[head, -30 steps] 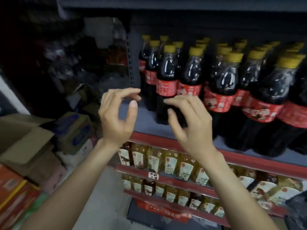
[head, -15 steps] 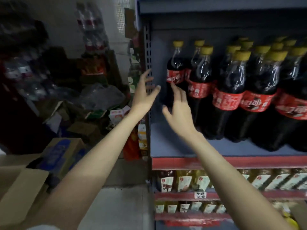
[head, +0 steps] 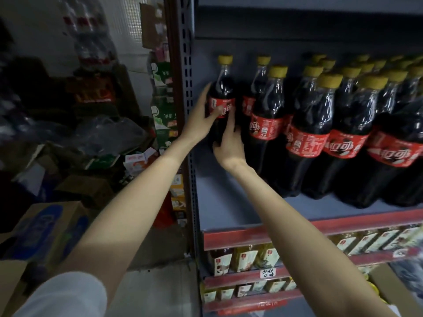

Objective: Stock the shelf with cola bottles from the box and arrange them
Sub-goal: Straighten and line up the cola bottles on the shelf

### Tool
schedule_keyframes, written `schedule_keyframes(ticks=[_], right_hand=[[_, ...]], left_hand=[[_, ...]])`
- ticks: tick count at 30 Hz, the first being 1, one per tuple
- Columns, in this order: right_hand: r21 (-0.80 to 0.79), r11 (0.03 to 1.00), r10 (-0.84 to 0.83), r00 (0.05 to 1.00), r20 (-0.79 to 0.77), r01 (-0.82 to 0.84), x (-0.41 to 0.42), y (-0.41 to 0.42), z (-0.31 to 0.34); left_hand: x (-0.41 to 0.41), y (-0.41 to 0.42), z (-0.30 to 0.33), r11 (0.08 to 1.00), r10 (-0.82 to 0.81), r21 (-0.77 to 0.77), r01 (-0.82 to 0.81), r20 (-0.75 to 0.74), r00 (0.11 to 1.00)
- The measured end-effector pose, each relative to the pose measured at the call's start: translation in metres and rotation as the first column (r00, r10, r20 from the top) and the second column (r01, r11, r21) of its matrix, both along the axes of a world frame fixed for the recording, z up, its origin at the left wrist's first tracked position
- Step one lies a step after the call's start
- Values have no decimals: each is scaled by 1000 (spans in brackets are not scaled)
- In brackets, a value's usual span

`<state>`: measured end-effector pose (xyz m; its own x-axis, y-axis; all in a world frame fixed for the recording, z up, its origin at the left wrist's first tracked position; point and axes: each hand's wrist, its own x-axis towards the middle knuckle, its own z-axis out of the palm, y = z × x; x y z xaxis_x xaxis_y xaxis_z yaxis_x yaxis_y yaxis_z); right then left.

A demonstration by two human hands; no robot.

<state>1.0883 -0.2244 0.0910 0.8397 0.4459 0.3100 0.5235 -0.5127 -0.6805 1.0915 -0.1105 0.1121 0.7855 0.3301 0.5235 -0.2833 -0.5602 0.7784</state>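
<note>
Shelf mostly stocked: rows of cola bottles filling middle and right, bare strip at front-left corner. Arranging in hand. Left hand and right hand both curled round leftmost bottle at shelf's left edge, upright. Dark cola, red label, yellow cap. Box on floor, contents unseen.

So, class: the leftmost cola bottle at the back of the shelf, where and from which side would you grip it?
Probably the labelled waist of the leftmost bottle, from the front-left. It stands upright, with a neighbour bottle close on its right and open space to its left. The left hand and right hand already wrap it there.
</note>
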Motion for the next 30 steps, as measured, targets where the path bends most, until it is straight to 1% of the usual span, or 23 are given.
schedule_keyframes(ticks=[2,4,7,10,14,16,18,19,20,21,22,24,26,28,30], right_hand=[[-4,999,52,999,12,-52,0,3,-1],[-2,996,91,996,18,-91,0,9,-1],[-2,995,104,994,47,-104,4,15,-3],[-20,994,109,993,51,-108,6,17,-6],[-46,989,141,990,17,-140,1,14,-3],[-11,982,186,982,31,-186,-9,1,3],[141,967,198,973,117,-214,-23,-25,5],[239,950,163,971,177,-203,-30,-41,4],[321,930,111,968,224,-181,-37,-58,2],[378,913,58,966,250,-153,-43,-74,-1],[406,905,18,966,257,-125,-47,-87,-4],[383,922,-31,972,235,-63,-52,-100,-11],[294,956,-51,974,219,-16,-58,-100,-18],[233,972,-24,983,180,-19,-64,-95,-24],[232,972,26,995,98,-48,-66,-92,-25]], left_hand=[[-4,17,-4,999,19,29,-19,-3,1000],[-6,30,-6,993,64,99,-62,-21,998],[-4,32,-4,982,140,139,-128,-80,987],[-5,30,-6,984,143,114,-134,-75,987],[-8,26,-9,989,149,0,-150,-74,986],[-16,14,-4,978,206,-18,-207,-18,978],[-29,-2,1,965,258,-90,-248,129,957],[-38,-12,3,968,238,-128,-215,202,950],[-46,-24,4,978,184,-140,-154,237,954],[-52,-36,5,989,104,-128,-76,223,969],[-56,-47,6,993,7,-120,13,162,987],[-53,-64,7,971,-181,-159,176,-17,983],[-45,-75,4,937,-291,-240,253,-139,946],[-38,-82,0,921,-331,-276,275,-181,926],[-34,-87,-3,937,-308,-232,261,-196,931]])
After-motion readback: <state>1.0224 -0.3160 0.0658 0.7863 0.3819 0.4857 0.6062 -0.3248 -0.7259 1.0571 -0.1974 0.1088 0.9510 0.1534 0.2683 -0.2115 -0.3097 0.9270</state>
